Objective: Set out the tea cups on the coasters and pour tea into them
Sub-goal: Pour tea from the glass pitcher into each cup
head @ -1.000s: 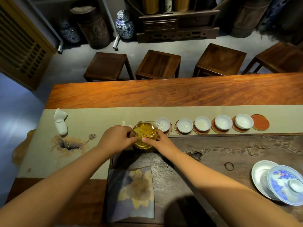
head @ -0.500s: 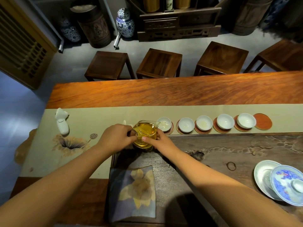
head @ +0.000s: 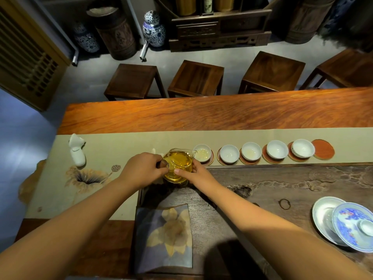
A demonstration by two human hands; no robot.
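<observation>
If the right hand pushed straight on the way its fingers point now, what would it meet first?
The right hand points up and left, its fingers already on the glass pitcher of tea. Pushing on would press that pitcher toward the left hand gripping its other side.

We see a worktop (head: 222, 114) of glossy reddish wood with a strong grain, crossed by a matt beige cloth runner (head: 121, 144). The clear glass pitcher (head: 178, 165) shines, and the white cups (head: 229, 154) look like smooth glazed porcelain. Nearer us lie a dark, rough carved tea tray (head: 292, 184) and a soft printed cloth (head: 165, 235).
</observation>
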